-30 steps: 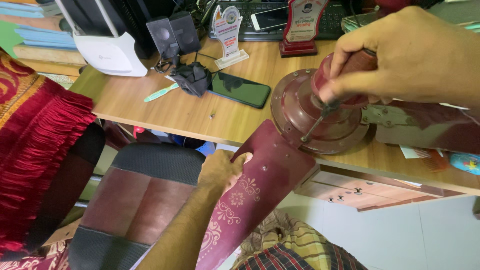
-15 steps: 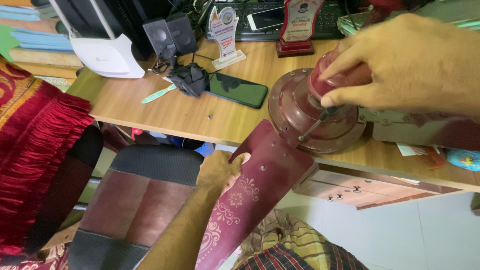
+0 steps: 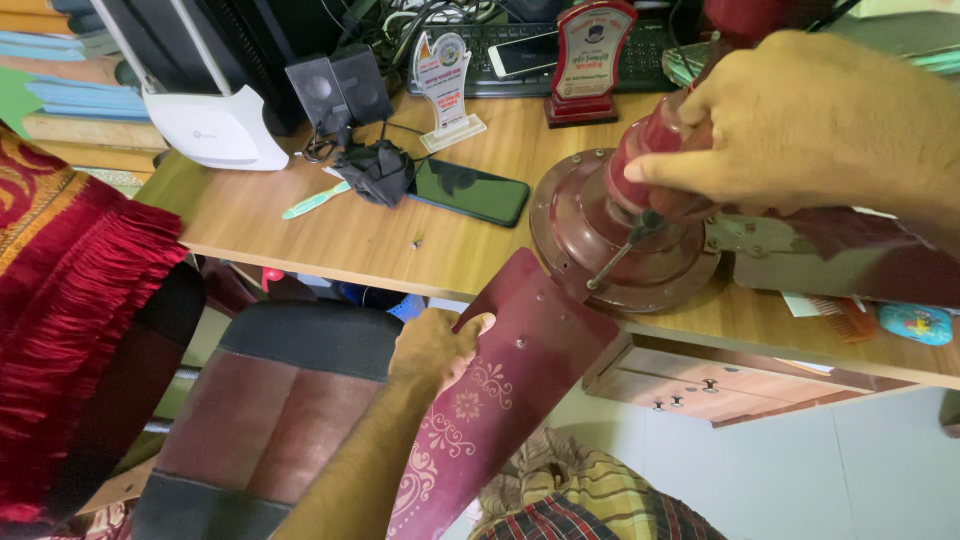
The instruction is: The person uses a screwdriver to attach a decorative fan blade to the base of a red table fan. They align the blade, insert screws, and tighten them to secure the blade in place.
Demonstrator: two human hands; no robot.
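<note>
Since the earlier frames the screwdriver [image 3: 625,248] has tilted slightly, its tip staying at the fan hub's [image 3: 620,240] rim. Nearest, the left hand [image 3: 432,348], fingers clamped on the maroon fan blade [image 3: 505,385], steadies it off the counter [image 3: 330,235] edge. Beyond those fingers, the right hand [image 3: 810,125] grips the screwdriver handle, wrist bent downward.

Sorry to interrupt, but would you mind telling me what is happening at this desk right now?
A person is working on a maroon ceiling fan motor housing that sits on the wooden desk. The right hand grips a red-handled screwdriver, its tip set on a screw at the housing's rim. The left hand holds the edge of a maroon fan blade that sticks out past the desk edge. A dark phone lies nearby.
</note>
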